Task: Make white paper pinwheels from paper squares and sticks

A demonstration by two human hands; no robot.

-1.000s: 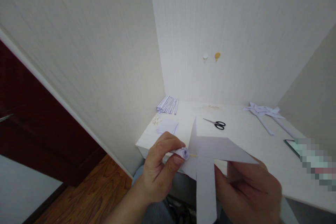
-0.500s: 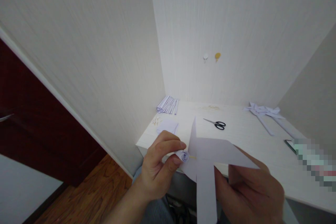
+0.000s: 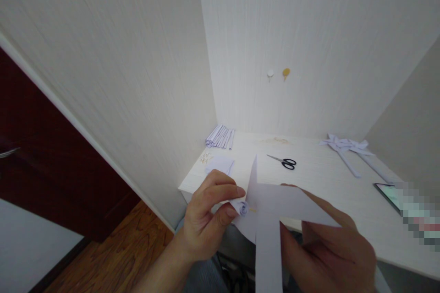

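At five o'clock, your left hand (image 3: 210, 219) pinched the paper roll (image 3: 243, 209) and your right hand (image 3: 338, 249) gripped the bladed paper (image 3: 270, 206), seemingly not yet joined, while two apparently finished paper pieces (image 3: 338, 144) lay at three o'clock

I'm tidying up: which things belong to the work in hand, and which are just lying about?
Work in hand, likely:
paper roll, in left hand
folded paper, in right hand
bundle of paper rolls
scissors

Just lying or hanging about, seemingly:
screened device, on the desk
yellow hook, on the wall
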